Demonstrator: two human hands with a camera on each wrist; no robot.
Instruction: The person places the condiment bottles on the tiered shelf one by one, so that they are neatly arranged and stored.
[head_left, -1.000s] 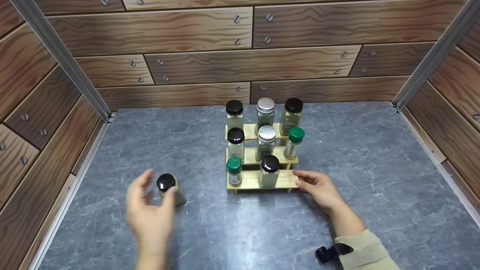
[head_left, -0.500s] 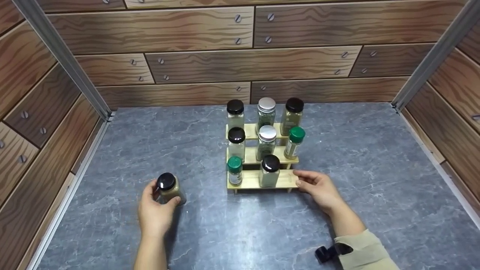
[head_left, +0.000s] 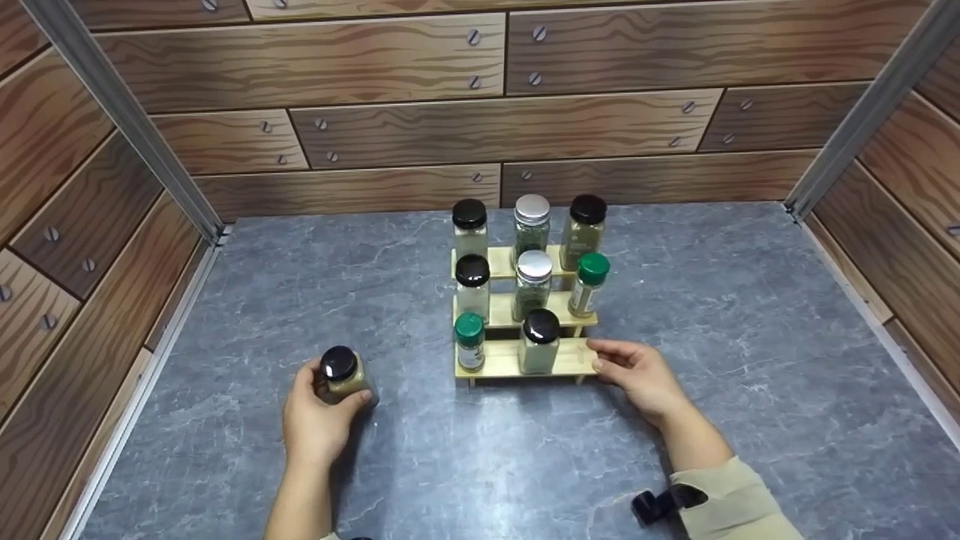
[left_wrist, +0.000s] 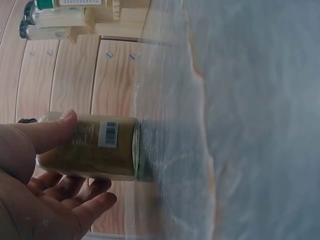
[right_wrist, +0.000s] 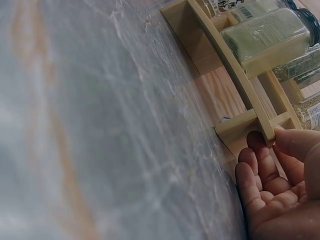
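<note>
My left hand (head_left: pixel 313 427) grips a glass spice jar (head_left: pixel 339 363) with a black cap and brownish-yellow powder inside. Thumb and fingers lie on opposite sides of it. In the left wrist view, the jar's barcode label (left_wrist: pixel 108 135) faces the camera and its base is right at the tabletop. A three-tier wooden spice rack (head_left: pixel 576 361) stands to the right, and my right hand (head_left: pixel 643 382) pinches the right end of its lowest shelf between thumb and fingers. That shelf bears a small green-capped jar (head_left: pixel 470 343) at left and a black-capped jar (head_left: pixel 540 345) in the middle.
On the upper two tiers stand several more jars, among them a silver-capped jar (head_left: pixel 533 277) and a green-capped jar (head_left: pixel 591 281). Wood-patterned walls (head_left: pixel 397 127) enclose the grey marbled table (head_left: pixel 465 465) at the back and sides.
My left hand has come in from the left, closed round the black-capped jar and shifted it slightly to the right. The right hand has stayed on the rack.
</note>
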